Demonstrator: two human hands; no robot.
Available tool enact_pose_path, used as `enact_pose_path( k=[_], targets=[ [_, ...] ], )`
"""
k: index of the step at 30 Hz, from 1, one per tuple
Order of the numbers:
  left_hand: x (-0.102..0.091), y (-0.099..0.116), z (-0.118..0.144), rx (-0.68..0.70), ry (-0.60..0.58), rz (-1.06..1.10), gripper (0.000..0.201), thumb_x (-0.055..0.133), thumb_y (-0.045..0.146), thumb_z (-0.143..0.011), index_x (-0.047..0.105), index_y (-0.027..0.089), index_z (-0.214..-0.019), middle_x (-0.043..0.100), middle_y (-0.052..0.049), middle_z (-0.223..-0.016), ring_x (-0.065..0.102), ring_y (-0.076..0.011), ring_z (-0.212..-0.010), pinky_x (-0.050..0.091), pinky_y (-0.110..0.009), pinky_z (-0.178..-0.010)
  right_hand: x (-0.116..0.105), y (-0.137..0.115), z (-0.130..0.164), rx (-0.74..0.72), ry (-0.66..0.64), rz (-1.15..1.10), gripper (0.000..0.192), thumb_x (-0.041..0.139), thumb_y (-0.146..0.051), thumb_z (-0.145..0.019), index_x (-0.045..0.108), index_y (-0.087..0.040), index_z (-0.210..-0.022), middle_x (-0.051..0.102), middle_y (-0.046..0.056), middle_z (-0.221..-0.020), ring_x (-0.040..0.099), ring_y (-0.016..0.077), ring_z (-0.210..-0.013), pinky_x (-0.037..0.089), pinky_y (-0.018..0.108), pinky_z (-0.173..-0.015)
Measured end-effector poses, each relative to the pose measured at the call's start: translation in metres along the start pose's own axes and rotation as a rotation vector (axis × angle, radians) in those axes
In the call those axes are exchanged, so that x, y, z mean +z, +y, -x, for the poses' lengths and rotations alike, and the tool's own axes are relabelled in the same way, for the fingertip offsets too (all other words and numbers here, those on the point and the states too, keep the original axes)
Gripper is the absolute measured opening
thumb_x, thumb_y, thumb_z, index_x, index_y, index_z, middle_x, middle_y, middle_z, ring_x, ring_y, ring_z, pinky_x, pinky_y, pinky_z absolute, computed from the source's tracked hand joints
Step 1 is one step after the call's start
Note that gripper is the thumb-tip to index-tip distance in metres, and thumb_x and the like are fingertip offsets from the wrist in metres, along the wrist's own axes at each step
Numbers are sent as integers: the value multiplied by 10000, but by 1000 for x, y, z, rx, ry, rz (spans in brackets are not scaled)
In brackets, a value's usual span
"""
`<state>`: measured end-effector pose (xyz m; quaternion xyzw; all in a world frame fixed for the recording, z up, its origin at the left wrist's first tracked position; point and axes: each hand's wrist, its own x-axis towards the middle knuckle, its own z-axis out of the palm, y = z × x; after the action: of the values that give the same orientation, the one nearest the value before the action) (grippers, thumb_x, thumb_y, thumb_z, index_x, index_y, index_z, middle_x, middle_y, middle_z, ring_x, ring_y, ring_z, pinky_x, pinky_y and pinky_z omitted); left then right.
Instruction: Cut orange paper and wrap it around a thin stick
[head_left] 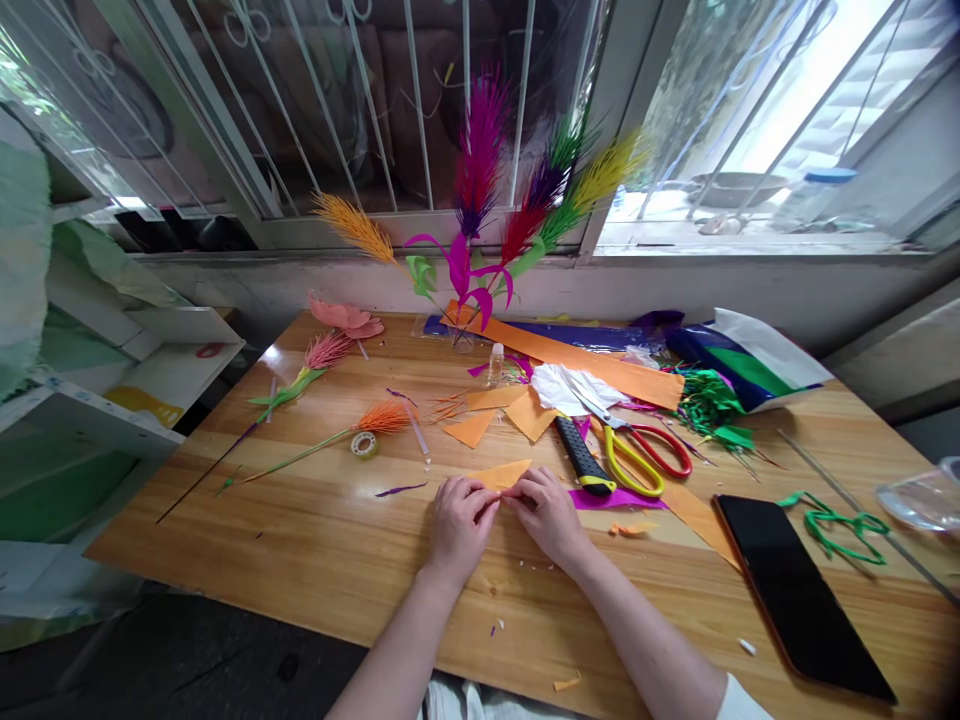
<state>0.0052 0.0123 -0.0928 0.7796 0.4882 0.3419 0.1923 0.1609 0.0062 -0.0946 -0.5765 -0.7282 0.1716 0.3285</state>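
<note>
Your left hand [459,520] is curled, fingertips pinching the left end of the orange paper piece [501,474]. Your right hand [549,512] pinches its right end, so both hands are close together, nearly touching. The paper lies on the wooden table [315,540], long axis running 9 to 3 o'clock, tip toward 2. Your fingers hide its lower edge.

On the wooden counter [315,560] we list: scissors [645,452] with red and yellow handles, a black-handled knife [581,455] just beside them, a dark phone [799,590] at right, a tape roll [364,444], an orange paper flower [375,418], a pink one [324,352], green paper shreds [709,405], and a bouquet of coloured paper plumes [487,190] by the window.
</note>
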Motion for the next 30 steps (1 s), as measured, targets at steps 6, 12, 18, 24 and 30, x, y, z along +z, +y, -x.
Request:
enact_pose_path(
  k=[6,12,18,24,30],
  targets=[
    [-1,1,-1,-39,26,53,182,496,169,-738,644,238,-818,591,-63,-807,486,-196,-815,382,-344,-757,-2,-1,0,-15,0,-22,108,539,-171,-750,627,-198,-692,563,25,-688,477,164,-705,395,280,-613],
    [-2,2,-2,-107,22,156,171,525,191,-713,649,250,-816,598,-64,-845,491,-206,-851,368,-363,-798,-1,-3,-1,-5,-6,3,97,556,-166,-737,626,-198,-677,564,19,-679,479,162,-699,394,271,-607],
    [-3,3,-2,-119,48,237,109,570,213,-694,660,255,-739,603,-58,-802,504,-198,-831,370,-353,-795,-3,-5,-3,-5,-18,10,108,544,-167,-740,626,-195,-676,572,23,-686,482,163,-698,399,274,-610],
    [-1,1,-1,-44,38,172,143,534,176,-721,659,243,-745,593,-59,-788,496,-192,-821,392,-347,-764,-20,-8,0,-134,-159,10,207,531,-147,-723,630,-222,-888,569,38,-779,495,170,-764,415,288,-665],
    [-4,6,1,-10,-23,38,183,515,136,-706,637,230,-803,570,-61,-842,483,-189,-854,401,-345,-781,-16,-2,-1,-152,-122,40,150,542,-173,-740,646,-214,-840,578,43,-741,505,173,-745,420,285,-639]
  ],
)
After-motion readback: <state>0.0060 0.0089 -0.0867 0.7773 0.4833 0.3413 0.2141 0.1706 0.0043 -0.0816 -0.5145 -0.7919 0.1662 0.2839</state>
